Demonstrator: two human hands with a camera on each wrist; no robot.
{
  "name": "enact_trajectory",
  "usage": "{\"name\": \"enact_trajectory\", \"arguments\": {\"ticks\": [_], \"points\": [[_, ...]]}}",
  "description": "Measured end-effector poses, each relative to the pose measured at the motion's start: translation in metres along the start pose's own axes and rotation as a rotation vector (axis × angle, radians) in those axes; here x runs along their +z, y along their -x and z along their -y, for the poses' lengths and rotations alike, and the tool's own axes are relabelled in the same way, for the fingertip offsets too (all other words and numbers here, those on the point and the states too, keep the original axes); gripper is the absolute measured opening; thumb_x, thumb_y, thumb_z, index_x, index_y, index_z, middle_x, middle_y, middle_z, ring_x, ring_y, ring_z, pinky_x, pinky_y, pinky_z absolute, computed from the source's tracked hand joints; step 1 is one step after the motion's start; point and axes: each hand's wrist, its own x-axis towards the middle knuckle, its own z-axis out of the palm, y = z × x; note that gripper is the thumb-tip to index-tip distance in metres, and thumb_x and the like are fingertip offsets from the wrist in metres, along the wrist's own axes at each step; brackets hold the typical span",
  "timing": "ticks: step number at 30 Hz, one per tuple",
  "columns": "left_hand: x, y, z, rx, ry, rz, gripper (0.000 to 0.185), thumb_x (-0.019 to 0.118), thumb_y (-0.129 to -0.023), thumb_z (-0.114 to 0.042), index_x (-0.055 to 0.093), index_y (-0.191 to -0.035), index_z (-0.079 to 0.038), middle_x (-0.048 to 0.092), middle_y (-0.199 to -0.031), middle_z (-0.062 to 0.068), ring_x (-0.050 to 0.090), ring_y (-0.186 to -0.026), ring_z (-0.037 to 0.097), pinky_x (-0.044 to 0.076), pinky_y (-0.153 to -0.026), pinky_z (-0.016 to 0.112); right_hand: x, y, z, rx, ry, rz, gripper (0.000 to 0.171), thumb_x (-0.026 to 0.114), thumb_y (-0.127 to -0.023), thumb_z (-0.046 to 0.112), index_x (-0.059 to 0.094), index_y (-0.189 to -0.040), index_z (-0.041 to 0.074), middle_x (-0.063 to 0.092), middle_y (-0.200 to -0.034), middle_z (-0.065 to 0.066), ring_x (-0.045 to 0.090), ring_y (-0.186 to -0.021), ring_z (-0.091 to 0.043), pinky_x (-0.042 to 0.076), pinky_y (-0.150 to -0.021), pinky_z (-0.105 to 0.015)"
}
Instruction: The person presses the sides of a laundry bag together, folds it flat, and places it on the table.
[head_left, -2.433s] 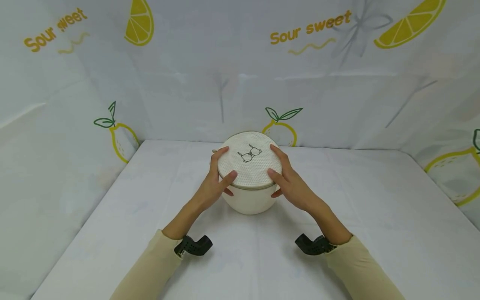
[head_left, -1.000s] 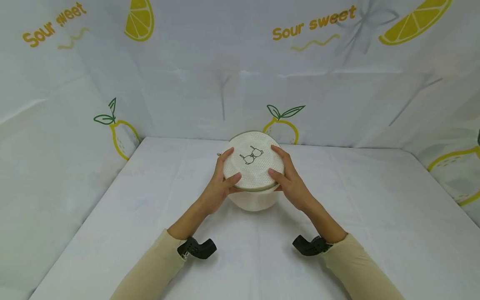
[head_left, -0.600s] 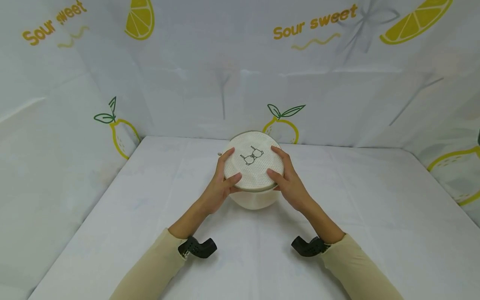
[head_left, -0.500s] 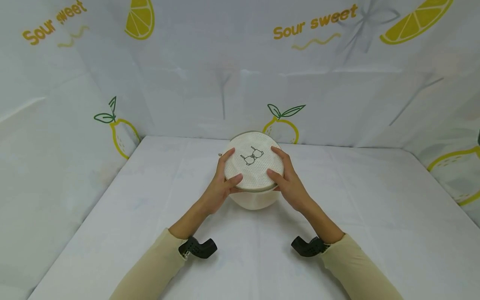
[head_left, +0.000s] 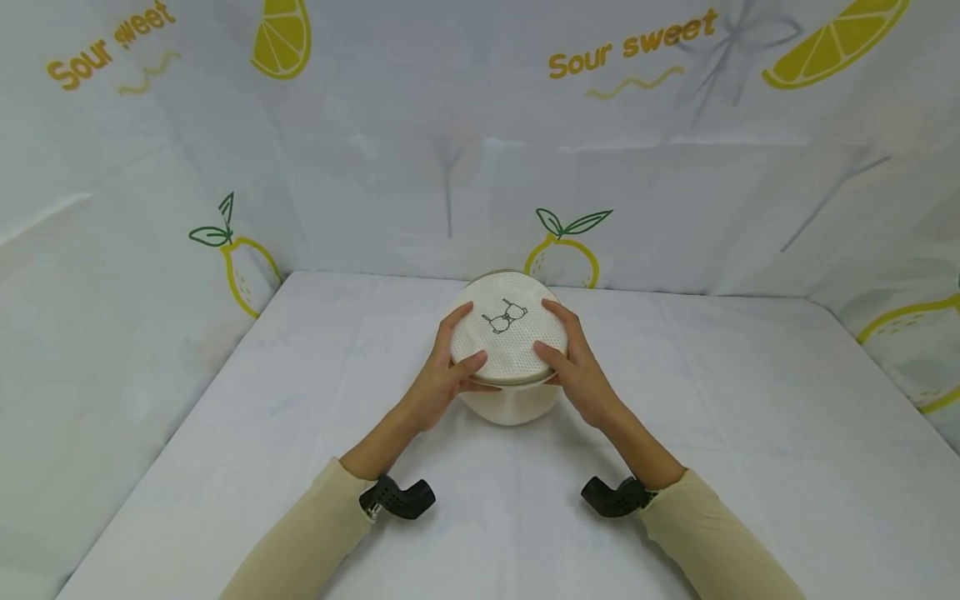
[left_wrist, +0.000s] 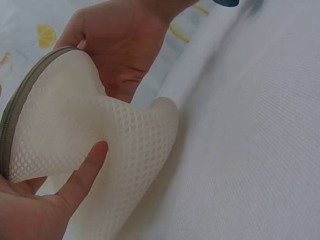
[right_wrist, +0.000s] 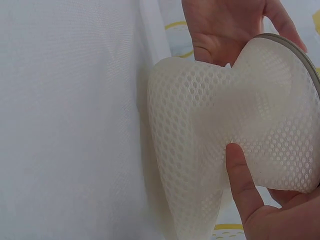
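A white cloth backdrop (head_left: 345, 167) filled the rear & both sides, running behind a tabletop (head_left: 225, 458) covered in white cloth. 2 beige sleeves came in from the bottom edge, L sleeve (head_left: 300, 533) & R sleeve (head_left: 720, 533). Near the table's back edge, approx mid-table, was a cream mesh bag (head_left: 510, 407), upright, its lower part against the cloth w/ a soft shadow round it; whether the full base touched, couldn't tell. Its round lid (head_left: 498, 354) faced up & tipped a bit twd the person. L hand (head_left: 441, 375) gripped the bag's L side, R hand (head_left: 581, 367) the R side: on each, thumb & 1 finger lay apart on the lid's edge, the rim held btwn thumb & the fingers below. Per both wrist cams, 1 finger of each hand also pressed into the mesh wall, dented there. Lemon prints (head_left: 282, 42) dotted the backdrop. 2 black wrist devices, L device (head_left: 397, 497) & R device (head_left: 617, 497), sat at the cuffs, apart from the bag. A greenish-gray zip (left_wrist: 22, 95) ran round the lid's edge. Smallest: a dark glasses drawing (head_left: 506, 317) on the lid, btwn the hands.
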Motion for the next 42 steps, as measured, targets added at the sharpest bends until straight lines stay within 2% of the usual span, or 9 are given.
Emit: {"name": "enact_trajectory", "arguments": {"ticks": [8,14,19,29,37,42], "points": [[0.001,0.001,0.002,-0.011,0.001,-0.017,0.074,0.06,-0.096,-0.026,0.011,-0.151,-0.026,0.012,-0.152,0.007,0.049,-0.115,0.035,0.052,-0.081,0.051,0.0,0.0,-0.005,0.021,-0.013,0.005,0.057,0.045,-0.102,0.023,0.016,-0.151,0.023,0.007,-0.155,-0.006,0.043,-0.12,-0.035,0.048,-0.087,-0.051],[0.0,0.001,0.002,-0.026,-0.049,-0.031,0.068,0.052,-0.098,-0.016,0.011,-0.151,-0.027,0.012,-0.152,0.006,0.047,-0.117,0.033,0.051,-0.084,0.046,0.002,0.001,-0.006,0.03,-0.018,-0.003,0.058,0.046,-0.102,0.024,0.017,-0.151,0.022,0.006,-0.155,-0.005,0.043,-0.12,-0.035,0.048,-0.087,-0.05],[0.0,0.001,0.003,-0.045,-0.08,-0.049,0.068,0.051,-0.097,-0.018,0.012,-0.151,-0.029,0.013,-0.152,0.006,0.045,-0.119,0.032,0.048,-0.087,0.043,0.003,0.001,-0.008,0.041,0.007,-0.01,0.057,0.046,-0.101,0.026,0.018,-0.151,0.024,0.006,-0.156,-0.004,0.041,-0.122,-0.034,0.048,-0.087,-0.051],[-0.001,0.002,0.009,-0.064,-0.08,-0.062,0.065,0.05,-0.099,-0.017,0.013,-0.151,-0.029,0.011,-0.152,0.005,0.039,-0.127,0.032,0.044,-0.094,0.049,0.003,0.001,-0.012,0.063,0.035,-0.002,0.057,0.045,-0.102,0.027,0.017,-0.151,0.024,0.007,-0.156,-0.005,0.037,-0.125,-0.034,0.047,-0.087,-0.052],[-0.002,0.002,0.012,-0.059,-0.083,-0.038,0.062,0.049,-0.099,-0.019,0.016,-0.15,-0.025,0.01,-0.152,0.007,0.041,-0.126,0.033,0.045,-0.094,0.048,0.004,0.002,-0.014,0.079,-0.012,-0.004,0.058,0.048,-0.101,0.025,0.019,-0.15,0.022,0.009,-0.155,-0.008,0.039,-0.124,-0.035,0.046,-0.089,-0.051],[-0.003,0.002,0.013,-0.072,-0.096,-0.05,0.06,0.052,-0.098,-0.019,0.022,-0.149,-0.024,0.01,-0.153,0.005,0.04,-0.127,0.032,0.044,-0.095,0.049,0.004,0.001,-0.017,0.088,0.0,-0.01,0.057,0.049,-0.101,0.024,0.02,-0.15,0.022,0.01,-0.155,-0.008,0.039,-0.124,-0.034,0.047,-0.088,-0.049]]}}
